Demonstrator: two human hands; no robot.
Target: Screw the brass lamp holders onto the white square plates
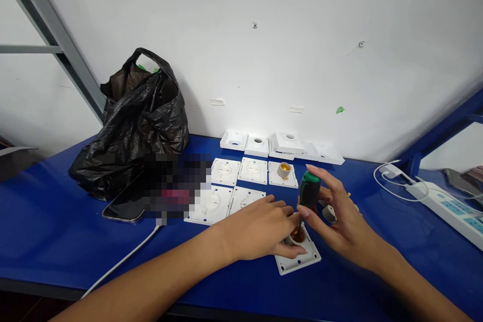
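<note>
Blue workbench (56, 231) against a white wall (302, 35); grey metal frame at far left.

Black plastic bag (132, 131), crumpled, mouth open, sits at the back left of the bench. A dark phone (126, 206) lies flat just in front of it, with a white cable running off the front edge. A blurred patch covers what lies between phone and plates.

White power strip (449, 206) at far right, white cord coiled beside it.

White square base plates (226, 188) laid in two rows mid-bench, touching edge to edge; one plate in the back row carries a lamp socket (285, 170) with a brass inside. Behind them, white covers (287, 143) with round centre holes lie along the wall.

Left hand (264, 229) rests over the nearest base plate (300, 259), fingers closed round the lamp holder (297, 235) mounted on it; brass interior shows between the fingers.

Right hand (339, 216) holds a screwdriver (310, 188), green and black handle, upright, fingertips pinching the handle from both sides; the shaft goes down into the lamp holder. A small grey-white part (329, 214) lies just behind the right hand; what it is, cannot tell.
</note>
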